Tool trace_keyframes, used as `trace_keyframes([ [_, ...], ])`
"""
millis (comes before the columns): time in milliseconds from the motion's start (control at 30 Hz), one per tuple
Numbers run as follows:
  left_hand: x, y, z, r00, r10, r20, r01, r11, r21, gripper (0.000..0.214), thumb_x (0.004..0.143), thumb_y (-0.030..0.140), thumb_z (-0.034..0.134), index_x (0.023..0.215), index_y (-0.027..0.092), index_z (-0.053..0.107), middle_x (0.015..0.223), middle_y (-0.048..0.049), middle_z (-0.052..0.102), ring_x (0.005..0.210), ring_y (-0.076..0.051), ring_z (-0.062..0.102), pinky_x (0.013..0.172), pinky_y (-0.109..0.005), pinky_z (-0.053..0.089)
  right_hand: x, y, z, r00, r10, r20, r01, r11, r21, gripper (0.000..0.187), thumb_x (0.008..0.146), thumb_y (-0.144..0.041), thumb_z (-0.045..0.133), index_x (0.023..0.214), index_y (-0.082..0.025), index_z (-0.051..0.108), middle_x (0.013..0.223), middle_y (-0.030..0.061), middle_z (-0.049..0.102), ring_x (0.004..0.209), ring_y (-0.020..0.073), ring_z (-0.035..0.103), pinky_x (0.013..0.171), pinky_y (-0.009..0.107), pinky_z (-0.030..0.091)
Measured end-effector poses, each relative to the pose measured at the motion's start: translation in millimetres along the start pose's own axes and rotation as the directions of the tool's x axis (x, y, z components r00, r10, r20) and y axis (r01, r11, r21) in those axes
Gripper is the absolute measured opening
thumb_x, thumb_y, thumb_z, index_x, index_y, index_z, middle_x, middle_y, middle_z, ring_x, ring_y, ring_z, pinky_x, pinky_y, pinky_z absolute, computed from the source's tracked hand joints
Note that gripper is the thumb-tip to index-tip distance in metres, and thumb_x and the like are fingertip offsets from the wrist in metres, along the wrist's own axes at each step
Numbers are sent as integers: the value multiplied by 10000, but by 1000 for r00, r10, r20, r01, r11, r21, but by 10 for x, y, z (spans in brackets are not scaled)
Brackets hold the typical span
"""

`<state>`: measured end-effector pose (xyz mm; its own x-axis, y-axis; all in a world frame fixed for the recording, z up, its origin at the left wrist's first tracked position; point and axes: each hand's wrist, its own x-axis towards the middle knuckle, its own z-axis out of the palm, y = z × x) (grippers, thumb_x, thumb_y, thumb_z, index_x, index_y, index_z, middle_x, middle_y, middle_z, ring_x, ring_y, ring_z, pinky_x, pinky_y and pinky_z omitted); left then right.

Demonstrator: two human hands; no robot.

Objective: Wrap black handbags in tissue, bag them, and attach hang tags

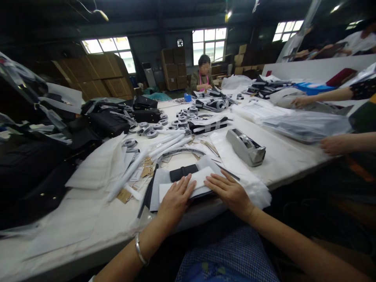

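Note:
A dark handbag point(146, 192) lies flat at the table's near edge, its wrapped handle point(179, 151) arching away from me. White foam sheet point(202, 176) is folded over its near part, and a small black strap piece point(183, 171) shows just beyond the fold. My left hand point(177, 196) rests on the foam with its fingers stretched out. To the right, my right hand point(230, 192) lies flat on the same foam, fingers spread. Both palms hide part of the bag. A grey tape dispenser point(246, 147) stands beyond my right hand.
Black bags point(108, 121) are heaped at the left beside white sheets point(96, 168). Wrapped strap rolls point(151, 133) and paper tags point(147, 171) lie mid-table. At the right, a co-worker's hands point(337, 145) touch a plastic-wrapped stack point(308, 123). Another person point(202, 76) sits across the table.

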<state>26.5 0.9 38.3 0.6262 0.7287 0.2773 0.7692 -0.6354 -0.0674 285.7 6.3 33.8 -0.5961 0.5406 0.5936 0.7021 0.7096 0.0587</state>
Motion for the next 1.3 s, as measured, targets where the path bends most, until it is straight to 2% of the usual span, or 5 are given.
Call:
trace_keyframes([
  [633, 213, 341, 105, 996, -77, -43, 79, 996, 47, 509, 983, 212, 462, 1486, 264, 398, 1519, -108, 459, 1412, -312, 401, 1095, -581, 377, -263, -199, -195, 925, 344, -164, -297, 920, 256, 291, 941, -126, 541, 1147, -261, 697, 1203, 40, 714, 1181, 250, 627, 1092, 500, 446],
  [767, 230, 345, 107, 997, -49, -66, 53, 997, 56, 487, 988, 214, 450, 1474, 233, 420, 1528, -94, 448, 1410, -293, 406, 1107, -569, 371, -467, -337, -255, 558, 818, 142, -713, 385, 587, 248, 936, -357, 578, 1125, -224, 669, 1081, 90, 734, 870, 249, 729, 777, 419, 623],
  [900, 232, 343, 125, 996, -29, -82, 35, 998, 60, 473, 988, 208, 445, 1461, 204, 443, 1506, -100, 474, 1394, -280, 433, 1112, -543, 374, -424, -398, -259, 300, 746, 594, -702, -249, 668, 650, 821, -417, 711, 1373, -165, 479, 1197, 146, 679, 818, 253, 742, 700, 403, 642],
  [1033, 225, 344, 127, 995, -30, -92, 35, 998, 54, 463, 988, 200, 447, 1451, 203, 458, 1489, -96, 494, 1370, -275, 467, 1106, -531, 384, -263, -443, -351, 266, 691, 673, -480, -510, 713, 877, 780, -318, 776, 1506, -207, 296, 1209, 100, 674, 1076, 231, 688, 980, 388, 559],
  [1300, 204, 289, 100, 986, -10, -166, 21, 998, 62, 493, 1008, 232, 437, 1498, 222, 384, 1477, -103, 507, 1346, -267, 497, 1095, -506, 397, -174, -479, -205, 249, 569, 784, -167, -772, 613, 286, 714, -69, 635, 957, -217, 660, 1126, 29, 690, 1137, 159, 639, 1109, 329, 430],
])
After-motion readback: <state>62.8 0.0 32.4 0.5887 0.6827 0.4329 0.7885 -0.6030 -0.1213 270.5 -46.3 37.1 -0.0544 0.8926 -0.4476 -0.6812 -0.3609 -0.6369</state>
